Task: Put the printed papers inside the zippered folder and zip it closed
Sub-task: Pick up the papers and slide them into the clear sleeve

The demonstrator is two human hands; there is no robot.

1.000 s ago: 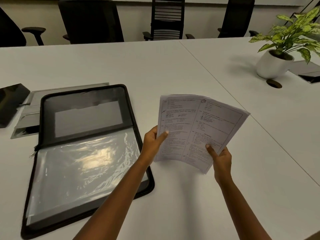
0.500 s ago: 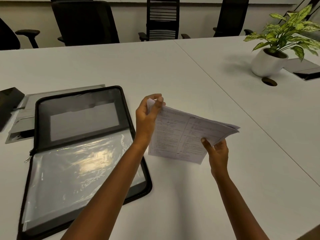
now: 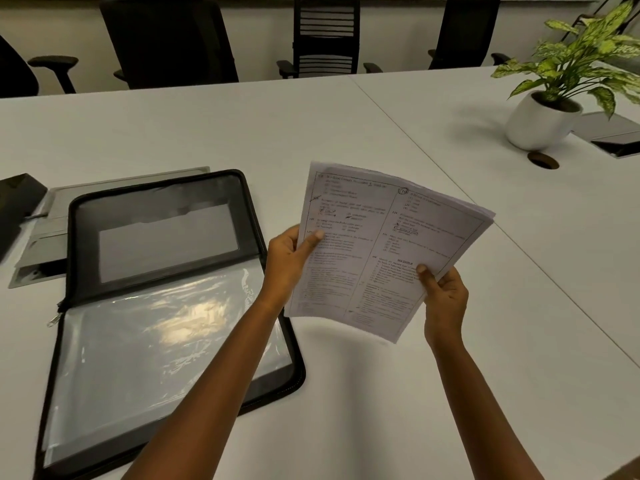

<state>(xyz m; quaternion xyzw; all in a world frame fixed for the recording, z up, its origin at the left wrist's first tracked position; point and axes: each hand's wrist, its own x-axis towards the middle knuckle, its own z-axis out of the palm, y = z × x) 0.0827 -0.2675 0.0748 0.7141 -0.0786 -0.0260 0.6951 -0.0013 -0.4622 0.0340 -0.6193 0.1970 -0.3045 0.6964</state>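
While my left hand [image 3: 289, 263] and right hand [image 3: 445, 299] each pinch an edge of the printed papers [image 3: 381, 244], held above the bench [image 3: 381, 393] just right of the open zippered folder [image 3: 166, 306], I judge the fanned far corner could snag its sleeve.

Printed papers [image 3: 381, 251]: half a second ago tipped nearly flat with the far edge lowered; now raised again to face the viewer, printed side fully legible in layout, much as one second ago. Left hand [image 3: 287, 268]: previously curled over the upper left corner of the sheets; now lower on the left edge, thumb laid across the page. Right hand [image 3: 445, 299]: grip at the lower right corner now sits slightly higher above the tabletop [image 3: 450, 393].
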